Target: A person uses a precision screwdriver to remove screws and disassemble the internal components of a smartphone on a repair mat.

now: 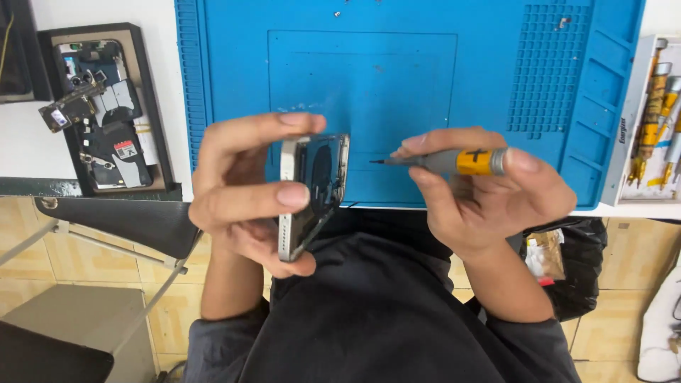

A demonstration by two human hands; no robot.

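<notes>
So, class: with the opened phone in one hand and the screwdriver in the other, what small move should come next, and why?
Probably ease the screwdriver tip leftward to the opened phone. The left hand holds the phone on edge, interior facing the tool; the right hand points the tip at it, a small gap remaining.

A small red-and-white label (125, 149) sits on the opened phone (106, 117) in the black tray at far left; a white tool box (627, 128) with dark edge lettering stands far right.
</notes>
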